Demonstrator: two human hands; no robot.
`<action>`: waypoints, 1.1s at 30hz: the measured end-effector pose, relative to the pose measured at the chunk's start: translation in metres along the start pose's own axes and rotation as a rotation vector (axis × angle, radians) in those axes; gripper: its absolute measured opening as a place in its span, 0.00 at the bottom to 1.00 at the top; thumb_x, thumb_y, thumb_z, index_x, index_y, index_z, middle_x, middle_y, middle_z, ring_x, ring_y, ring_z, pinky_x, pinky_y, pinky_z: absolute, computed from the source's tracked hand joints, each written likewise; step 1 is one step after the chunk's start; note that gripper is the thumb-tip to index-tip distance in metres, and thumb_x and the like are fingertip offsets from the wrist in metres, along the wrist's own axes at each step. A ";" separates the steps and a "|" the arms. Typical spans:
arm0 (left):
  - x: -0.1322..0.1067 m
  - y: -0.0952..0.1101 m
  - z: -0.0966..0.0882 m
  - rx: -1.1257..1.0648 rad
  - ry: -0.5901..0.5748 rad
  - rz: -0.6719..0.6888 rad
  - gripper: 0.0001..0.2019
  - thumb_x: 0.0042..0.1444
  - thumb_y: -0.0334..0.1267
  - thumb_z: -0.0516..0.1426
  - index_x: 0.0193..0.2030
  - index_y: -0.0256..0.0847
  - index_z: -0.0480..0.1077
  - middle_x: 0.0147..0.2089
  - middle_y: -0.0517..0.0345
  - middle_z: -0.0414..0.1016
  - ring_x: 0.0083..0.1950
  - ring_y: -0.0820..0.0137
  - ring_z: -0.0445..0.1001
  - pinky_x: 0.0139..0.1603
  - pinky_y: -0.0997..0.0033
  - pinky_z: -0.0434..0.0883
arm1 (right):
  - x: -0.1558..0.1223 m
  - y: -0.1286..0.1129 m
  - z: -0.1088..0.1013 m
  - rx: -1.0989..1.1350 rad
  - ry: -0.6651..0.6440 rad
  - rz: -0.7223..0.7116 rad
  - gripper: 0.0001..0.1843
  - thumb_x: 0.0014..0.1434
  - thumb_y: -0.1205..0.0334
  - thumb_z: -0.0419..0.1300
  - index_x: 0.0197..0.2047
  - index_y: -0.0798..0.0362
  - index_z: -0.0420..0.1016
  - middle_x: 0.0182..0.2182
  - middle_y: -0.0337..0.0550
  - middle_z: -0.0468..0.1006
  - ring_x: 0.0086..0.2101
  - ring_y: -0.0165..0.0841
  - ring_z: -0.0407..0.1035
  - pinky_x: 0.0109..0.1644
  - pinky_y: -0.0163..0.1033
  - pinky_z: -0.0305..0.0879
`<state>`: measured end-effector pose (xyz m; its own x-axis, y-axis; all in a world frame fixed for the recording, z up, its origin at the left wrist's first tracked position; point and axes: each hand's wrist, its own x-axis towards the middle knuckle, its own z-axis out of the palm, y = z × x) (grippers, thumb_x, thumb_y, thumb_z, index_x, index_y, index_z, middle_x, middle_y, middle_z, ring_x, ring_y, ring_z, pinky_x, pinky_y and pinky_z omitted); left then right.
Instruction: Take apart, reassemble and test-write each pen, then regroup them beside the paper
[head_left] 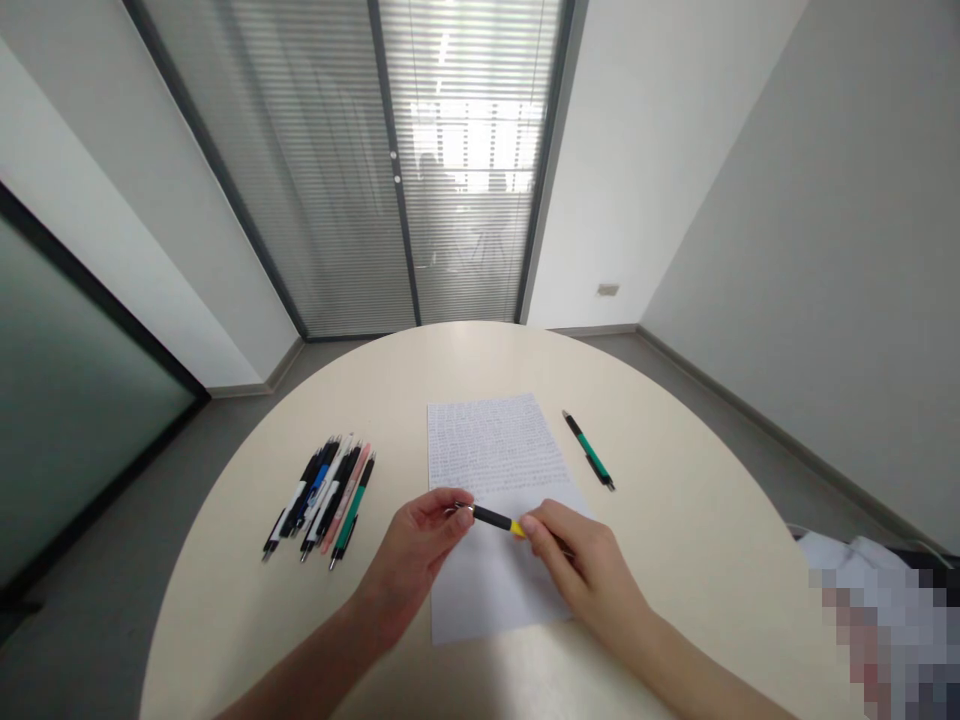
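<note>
A black and yellow pen (493, 517) is held nearly level between my two hands, above a sheet of paper (480, 590). My left hand (416, 545) is closed, pinching the metal tip end with thumb and fingers. Around the yellow barrel, the fingers of my right hand (577, 555) are wrapped, hiding most of that end. Dense writing covers the upper half of the sheet; its lower part is blank. To the right of the paper lies a green and black pen (589, 450), apart from both hands.
On the left of the round, pale table (480, 360) lies a bunch of several pens (322, 495) in black, white, blue, pink and green. Beyond the far edge stands a glass partition with blinds (465, 230). A partly pixelated person (862, 600) is at the lower right.
</note>
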<state>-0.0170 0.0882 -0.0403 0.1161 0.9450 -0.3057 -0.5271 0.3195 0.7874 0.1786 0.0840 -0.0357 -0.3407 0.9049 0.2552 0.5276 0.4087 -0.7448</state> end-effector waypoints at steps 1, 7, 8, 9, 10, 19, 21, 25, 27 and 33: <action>0.000 -0.001 0.000 -0.013 -0.001 -0.009 0.15 0.37 0.37 0.73 0.32 0.38 0.79 0.29 0.60 0.77 0.31 0.78 0.72 0.36 0.82 0.70 | 0.001 0.000 0.000 0.029 -0.003 0.028 0.14 0.67 0.56 0.51 0.32 0.51 0.69 0.24 0.37 0.70 0.25 0.29 0.65 0.28 0.33 0.59; 0.002 -0.005 -0.004 -0.071 -0.001 -0.007 0.14 0.38 0.35 0.73 0.34 0.37 0.80 0.30 0.60 0.78 0.31 0.80 0.72 0.38 0.85 0.71 | 0.002 -0.002 -0.001 0.158 -0.001 0.077 0.06 0.60 0.58 0.60 0.36 0.51 0.71 0.27 0.37 0.73 0.27 0.29 0.66 0.28 0.32 0.60; 0.002 -0.006 -0.004 -0.078 -0.003 -0.012 0.15 0.37 0.34 0.73 0.34 0.37 0.80 0.30 0.59 0.78 0.31 0.80 0.72 0.38 0.85 0.72 | 0.003 -0.002 -0.001 0.160 -0.002 0.073 0.07 0.61 0.57 0.58 0.35 0.51 0.72 0.28 0.38 0.74 0.27 0.30 0.67 0.29 0.32 0.60; 0.001 -0.006 -0.004 -0.084 -0.004 -0.018 0.15 0.37 0.34 0.73 0.34 0.37 0.80 0.30 0.59 0.78 0.31 0.80 0.73 0.38 0.84 0.72 | 0.003 -0.001 -0.002 0.150 -0.004 0.070 0.09 0.63 0.56 0.57 0.35 0.51 0.73 0.28 0.38 0.74 0.27 0.30 0.67 0.29 0.33 0.60; 0.001 -0.006 -0.004 -0.089 -0.003 -0.022 0.15 0.36 0.34 0.74 0.34 0.37 0.80 0.30 0.59 0.78 0.31 0.80 0.73 0.38 0.84 0.72 | 0.003 -0.001 -0.002 0.132 -0.011 0.065 0.12 0.64 0.55 0.55 0.34 0.51 0.73 0.27 0.39 0.74 0.27 0.30 0.67 0.30 0.34 0.60; -0.001 -0.004 -0.003 -0.108 0.012 -0.017 0.15 0.37 0.33 0.73 0.34 0.37 0.80 0.30 0.60 0.77 0.30 0.81 0.72 0.38 0.85 0.72 | 0.004 -0.002 -0.001 0.091 0.016 0.064 0.09 0.63 0.55 0.57 0.34 0.51 0.72 0.27 0.39 0.73 0.27 0.30 0.66 0.29 0.34 0.61; 0.000 -0.004 -0.003 -0.110 0.009 -0.023 0.15 0.37 0.34 0.73 0.34 0.36 0.80 0.30 0.60 0.77 0.30 0.81 0.72 0.38 0.85 0.72 | 0.004 -0.002 -0.002 0.077 0.002 0.044 0.16 0.66 0.54 0.51 0.31 0.51 0.72 0.25 0.39 0.73 0.26 0.30 0.66 0.30 0.34 0.61; 0.000 -0.005 -0.003 -0.125 0.024 -0.001 0.15 0.36 0.34 0.74 0.33 0.36 0.80 0.29 0.60 0.77 0.30 0.81 0.72 0.37 0.85 0.72 | 0.004 -0.001 0.000 0.060 0.018 0.045 0.09 0.61 0.53 0.58 0.36 0.51 0.71 0.28 0.39 0.73 0.27 0.30 0.65 0.29 0.34 0.61; 0.000 -0.004 -0.003 -0.127 0.032 0.006 0.15 0.36 0.33 0.74 0.33 0.36 0.80 0.30 0.60 0.78 0.31 0.81 0.73 0.38 0.85 0.72 | 0.004 -0.001 0.001 0.057 0.034 0.055 0.09 0.58 0.55 0.62 0.38 0.50 0.70 0.29 0.38 0.72 0.27 0.30 0.64 0.28 0.33 0.61; -0.001 -0.002 -0.002 -0.106 0.018 -0.009 0.14 0.38 0.35 0.73 0.34 0.37 0.79 0.31 0.58 0.79 0.32 0.78 0.75 0.38 0.81 0.73 | 0.006 0.001 -0.002 0.042 -0.055 0.020 0.14 0.66 0.55 0.51 0.38 0.51 0.75 0.27 0.40 0.74 0.27 0.30 0.67 0.30 0.35 0.61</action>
<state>-0.0178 0.0869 -0.0423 0.1066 0.9405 -0.3226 -0.6126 0.3177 0.7238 0.1788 0.0900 -0.0335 -0.3733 0.9045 0.2061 0.5023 0.3839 -0.7748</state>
